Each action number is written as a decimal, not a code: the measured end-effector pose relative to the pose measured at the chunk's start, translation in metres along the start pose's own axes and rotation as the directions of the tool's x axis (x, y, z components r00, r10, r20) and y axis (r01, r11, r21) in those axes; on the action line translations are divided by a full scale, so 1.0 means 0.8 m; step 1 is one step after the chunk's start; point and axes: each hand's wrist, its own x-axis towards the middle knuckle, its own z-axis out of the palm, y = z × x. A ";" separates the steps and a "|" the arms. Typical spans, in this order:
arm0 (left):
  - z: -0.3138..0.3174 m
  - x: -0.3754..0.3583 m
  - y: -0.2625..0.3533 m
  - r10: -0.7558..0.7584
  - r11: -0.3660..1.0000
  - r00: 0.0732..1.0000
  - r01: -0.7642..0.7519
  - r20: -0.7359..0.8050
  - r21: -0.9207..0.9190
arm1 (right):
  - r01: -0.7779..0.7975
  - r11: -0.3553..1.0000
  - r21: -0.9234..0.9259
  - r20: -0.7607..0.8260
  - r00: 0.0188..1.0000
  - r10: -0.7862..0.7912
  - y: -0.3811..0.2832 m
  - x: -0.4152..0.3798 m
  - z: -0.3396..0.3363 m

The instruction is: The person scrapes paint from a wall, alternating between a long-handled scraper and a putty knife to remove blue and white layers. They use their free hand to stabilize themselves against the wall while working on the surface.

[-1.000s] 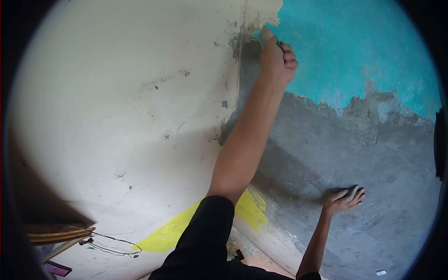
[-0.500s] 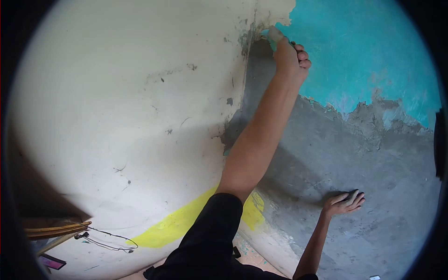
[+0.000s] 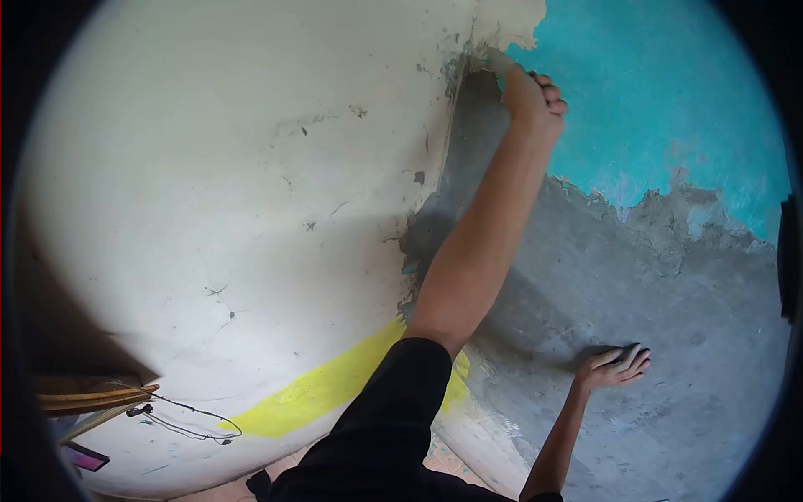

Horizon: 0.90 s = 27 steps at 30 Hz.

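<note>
My left hand (image 3: 534,99) is raised high at the wall corner, its fingers curled tight. A pale grey piece (image 3: 499,61) shows at the thumb side against the wall; whether it is a tool's blade or a dusty digit I cannot make out. Ragged cream paint and turquoise paint (image 3: 652,92) border this spot, with bare grey plaster (image 3: 577,251) below. Lower on the right, my right hand (image 3: 617,366) lies against the grey plaster with its fingers stretched to the right. Pale dust coats part of it.
To the left stands a cream wall (image 3: 234,167) with scuffs and chips. A yellow painted band (image 3: 309,397) runs along its lower part. At lower left are a curved wooden item (image 3: 100,397) and a loose dark wire (image 3: 196,432). A dark object (image 3: 788,259) edges the right side.
The view has shifted a little, moving the wall rightward in the picture. My left hand is slightly nearer the corner. My right hand stays on the plaster.
</note>
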 end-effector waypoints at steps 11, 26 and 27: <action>-0.023 0.022 -0.001 -0.018 1.000 0.999 0.019 0.032 -0.021 | 0.004 1.000 -0.013 0.010 1.000 -0.004 0.009 -0.006 0.004; -0.022 0.019 0.005 -0.006 1.000 1.000 0.006 0.023 -0.026 | 0.015 1.000 -0.004 -0.009 1.000 -0.015 0.002 -0.002 0.003; -0.018 0.017 0.010 0.012 0.992 0.999 -0.006 0.052 -0.129 | 0.018 1.000 -0.003 0.005 1.000 -0.018 0.005 -0.001 0.001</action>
